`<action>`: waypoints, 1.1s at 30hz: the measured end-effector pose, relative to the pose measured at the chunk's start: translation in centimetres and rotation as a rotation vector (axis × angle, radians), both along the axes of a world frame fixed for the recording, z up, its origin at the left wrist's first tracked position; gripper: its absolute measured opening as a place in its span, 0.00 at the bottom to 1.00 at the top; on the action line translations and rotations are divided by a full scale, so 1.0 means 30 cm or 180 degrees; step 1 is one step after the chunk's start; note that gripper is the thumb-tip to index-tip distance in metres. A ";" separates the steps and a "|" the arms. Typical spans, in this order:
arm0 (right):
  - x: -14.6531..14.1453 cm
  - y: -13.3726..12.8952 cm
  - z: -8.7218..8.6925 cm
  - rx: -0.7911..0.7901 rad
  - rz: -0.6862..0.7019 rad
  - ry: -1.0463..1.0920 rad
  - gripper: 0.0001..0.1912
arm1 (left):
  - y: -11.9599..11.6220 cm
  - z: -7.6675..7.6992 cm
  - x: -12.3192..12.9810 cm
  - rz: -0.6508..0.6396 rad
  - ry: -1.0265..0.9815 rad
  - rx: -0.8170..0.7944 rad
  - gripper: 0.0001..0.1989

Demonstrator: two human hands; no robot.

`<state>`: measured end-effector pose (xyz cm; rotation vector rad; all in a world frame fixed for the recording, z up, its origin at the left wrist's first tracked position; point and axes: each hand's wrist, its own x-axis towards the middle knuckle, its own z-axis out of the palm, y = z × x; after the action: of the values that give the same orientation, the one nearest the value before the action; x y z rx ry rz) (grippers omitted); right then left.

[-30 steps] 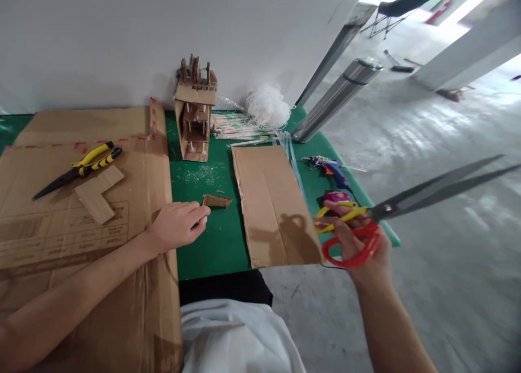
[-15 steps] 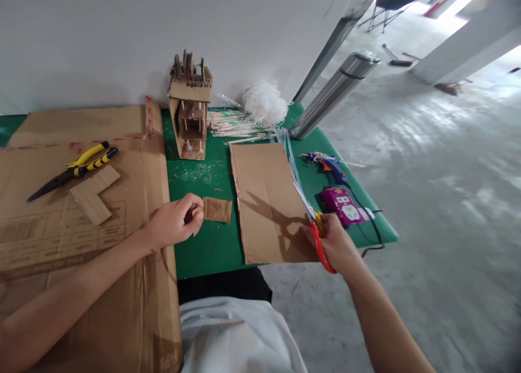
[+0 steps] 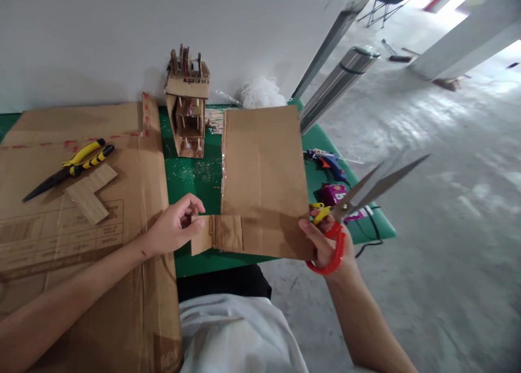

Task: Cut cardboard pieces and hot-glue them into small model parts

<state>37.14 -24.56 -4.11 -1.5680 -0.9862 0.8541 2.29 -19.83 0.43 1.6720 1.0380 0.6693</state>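
Left hand pinches one end of a small cardboard piece, which overlaps the cardboard sheet at its lower left corner; touching or just above, cannot tell. Right hand at the sheet's lower right edge, thumb on top, also gripping scissors, blades spread. Left of the sheet: upright cardboard tower; farther left, pliers. Right of the sheet: glue gun, purple box. Past its far edge: white string.
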 end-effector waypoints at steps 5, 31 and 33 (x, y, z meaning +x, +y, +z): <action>-0.084 0.041 -0.024 0.0192 0.0295 -0.0181 0.18 | -0.015 0.006 0.015 -0.0098 0.0443 0.0151 0.05; -0.077 0.049 -0.094 -0.0158 0.0554 -0.1072 0.21 | -0.009 -0.050 0.007 -0.0112 0.0650 -0.0057 0.09; -0.072 0.045 -0.091 -0.0187 0.0542 -0.1091 0.21 | -0.009 -0.050 0.007 -0.0096 0.0553 -0.0110 0.10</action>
<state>34.98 -23.20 -6.83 -1.7349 -1.3655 0.7479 2.51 -20.09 -1.06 1.7354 1.1377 0.4902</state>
